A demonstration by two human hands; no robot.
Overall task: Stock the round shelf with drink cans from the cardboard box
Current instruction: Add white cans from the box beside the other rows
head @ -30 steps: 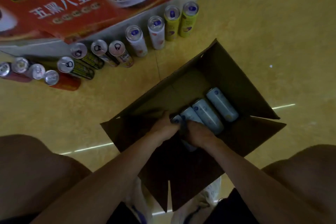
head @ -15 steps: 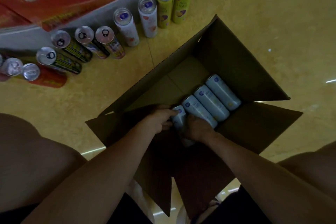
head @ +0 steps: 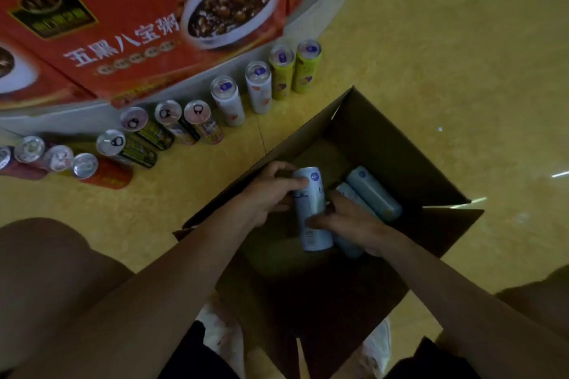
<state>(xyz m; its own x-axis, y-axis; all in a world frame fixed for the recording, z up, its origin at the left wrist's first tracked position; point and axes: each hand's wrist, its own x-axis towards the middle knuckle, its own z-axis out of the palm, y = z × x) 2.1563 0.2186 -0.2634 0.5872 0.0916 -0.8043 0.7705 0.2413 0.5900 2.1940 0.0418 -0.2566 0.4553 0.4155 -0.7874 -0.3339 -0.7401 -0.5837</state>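
Floor: glossy yellow-ochre hard floor (head: pixel 431 55), faintly mottled, filling most of the view. One thin dark joint line (head: pixel 261 138) runs across it. Small white speck (head: pixel 440 129) at right.
Light: dim overall; short bright reflected streaks (head: pixel 560 175) on the floor at the right edge.
Backdrop: red printed cardboard cartons (head: pixel 123 24), upper left, white Chinese lettering, picture of a white bowl of dark porridge (head: pixel 231 12).

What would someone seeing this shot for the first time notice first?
Probably the two hands at the centre: the left hand and right hand both grip a pale blue can over the open cardboard box, where more pale cans lie to the right. Next, big red cartons picturing a bowl of porridge fill the upper left, with a curved row of standing cans on the yellow floor below them.
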